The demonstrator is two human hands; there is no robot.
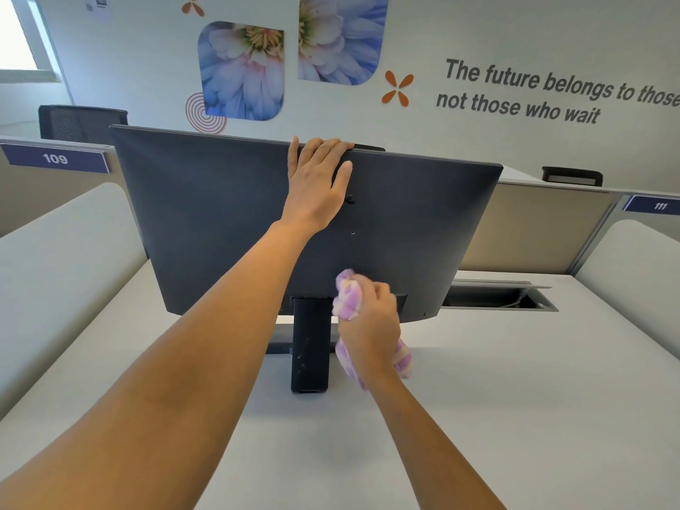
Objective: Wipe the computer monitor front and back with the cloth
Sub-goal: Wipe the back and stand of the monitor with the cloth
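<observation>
The dark grey computer monitor stands on the white desk with its back panel facing me, on a black stand. My left hand lies on the upper back panel, its fingers hooked over the monitor's top edge. My right hand grips a bunched purple and white cloth and holds it against the lower back panel, just right of the stand's neck. One end of the cloth hangs down below my wrist. The screen side is hidden from me.
The white desk has an open cable tray slot at the back right. Low beige partitions flank the desk, with number plates 109 and 111. A black chair back shows behind the left partition.
</observation>
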